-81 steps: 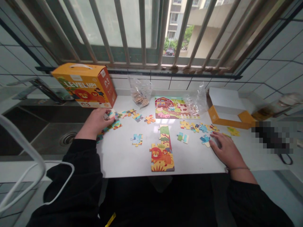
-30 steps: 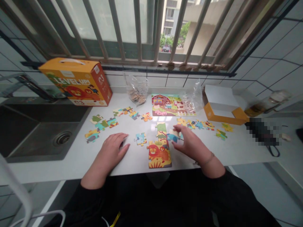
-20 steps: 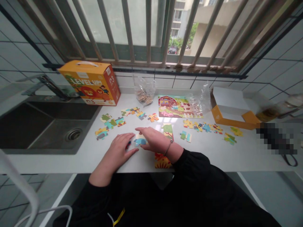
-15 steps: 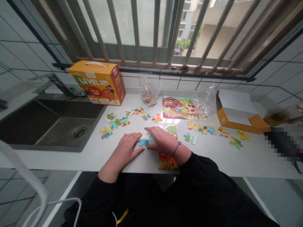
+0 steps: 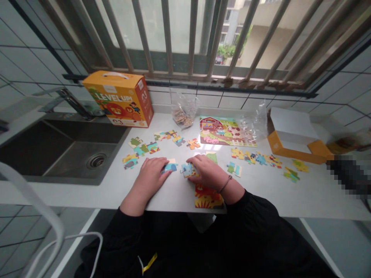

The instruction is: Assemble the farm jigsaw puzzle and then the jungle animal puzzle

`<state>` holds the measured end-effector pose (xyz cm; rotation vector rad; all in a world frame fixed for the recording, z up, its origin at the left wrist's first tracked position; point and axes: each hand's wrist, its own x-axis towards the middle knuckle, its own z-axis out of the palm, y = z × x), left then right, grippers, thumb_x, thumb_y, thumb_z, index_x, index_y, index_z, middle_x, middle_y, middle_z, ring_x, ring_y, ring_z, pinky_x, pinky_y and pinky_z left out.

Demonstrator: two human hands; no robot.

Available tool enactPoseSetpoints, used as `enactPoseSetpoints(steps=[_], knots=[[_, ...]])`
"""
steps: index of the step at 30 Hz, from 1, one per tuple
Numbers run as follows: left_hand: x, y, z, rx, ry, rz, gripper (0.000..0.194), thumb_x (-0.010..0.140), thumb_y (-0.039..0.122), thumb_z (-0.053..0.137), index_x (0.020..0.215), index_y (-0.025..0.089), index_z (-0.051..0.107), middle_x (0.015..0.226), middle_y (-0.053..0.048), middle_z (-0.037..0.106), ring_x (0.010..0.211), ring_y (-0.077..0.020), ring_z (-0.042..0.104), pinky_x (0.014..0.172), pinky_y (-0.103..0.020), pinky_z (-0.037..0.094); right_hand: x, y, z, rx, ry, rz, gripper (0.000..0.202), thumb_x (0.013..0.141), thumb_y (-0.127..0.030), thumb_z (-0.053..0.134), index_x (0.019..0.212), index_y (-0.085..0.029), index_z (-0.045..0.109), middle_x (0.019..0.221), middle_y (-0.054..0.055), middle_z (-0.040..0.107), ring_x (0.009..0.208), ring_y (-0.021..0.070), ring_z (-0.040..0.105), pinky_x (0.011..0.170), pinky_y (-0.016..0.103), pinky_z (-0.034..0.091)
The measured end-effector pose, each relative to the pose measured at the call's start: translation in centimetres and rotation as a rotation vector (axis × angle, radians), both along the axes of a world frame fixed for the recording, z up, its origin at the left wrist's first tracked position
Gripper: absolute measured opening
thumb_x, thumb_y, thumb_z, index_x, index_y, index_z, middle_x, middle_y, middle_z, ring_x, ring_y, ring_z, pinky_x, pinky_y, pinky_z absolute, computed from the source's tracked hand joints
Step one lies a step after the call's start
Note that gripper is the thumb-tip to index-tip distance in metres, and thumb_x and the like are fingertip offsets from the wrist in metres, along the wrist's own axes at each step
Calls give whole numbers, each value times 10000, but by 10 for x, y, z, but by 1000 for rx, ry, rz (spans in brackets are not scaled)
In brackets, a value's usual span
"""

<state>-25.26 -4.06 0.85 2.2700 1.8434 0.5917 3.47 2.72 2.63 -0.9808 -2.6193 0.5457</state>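
Observation:
My left hand [image 5: 152, 173] grips a blue-and-cream puzzle piece [image 5: 171, 166] by its left side, flat on the white counter. Across a small gap, my right hand [image 5: 207, 172] has its fingers closed around another puzzle piece [image 5: 188, 170], light blue with some yellow; its right part is hidden under the fingers. Beneath my right hand and wrist lies a picture card [image 5: 208, 199], red and yellow with a lion at its lower end. Just right of that hand is a green-and-blue puzzle piece pair [image 5: 234, 168].
Joined puzzle pieces [image 5: 142, 149] lie at left, more puzzle pieces [image 5: 256, 157] at right. Behind are an orange carton [image 5: 118, 100], a bag of pieces [image 5: 183, 116], a farm picture board [image 5: 220, 131], a clear bag [image 5: 256, 123] and an open box [image 5: 298, 135]. A sink [image 5: 66, 150] borders the left.
The two puzzle pieces between my hands have come apart. My right hand has shifted right with its piece, and my left hand has drawn slightly left with the other.

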Motion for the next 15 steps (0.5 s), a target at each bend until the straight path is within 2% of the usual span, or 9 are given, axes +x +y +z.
enactPoseSetpoints(steps=[5,10,15], knots=[[4,15,8,12,48,-11,274,1032,432,711,1225,246,767,1347,-135,798,1297,-375,694,1202,-581,445,0,-5,3,-3,1,42,522,880,-315,953,1309,-214,673,1262,130,693,1154,324,664,1015,484,578],[12,30,9,4,49,-65,263,1033,435,724,1194,230,759,1292,-133,803,1260,-364,700,1196,-563,445,-2,-7,0,16,-14,16,522,875,-358,974,1280,-219,674,1241,121,698,1148,321,666,997,465,577],[13,34,9,-9,75,-51,249,1040,436,722,1183,234,748,1273,-124,802,1259,-361,696,1212,-571,432,-3,-4,-3,29,2,0,578,848,-402,1003,1282,-220,668,1236,120,711,1137,321,676,981,460,583]])
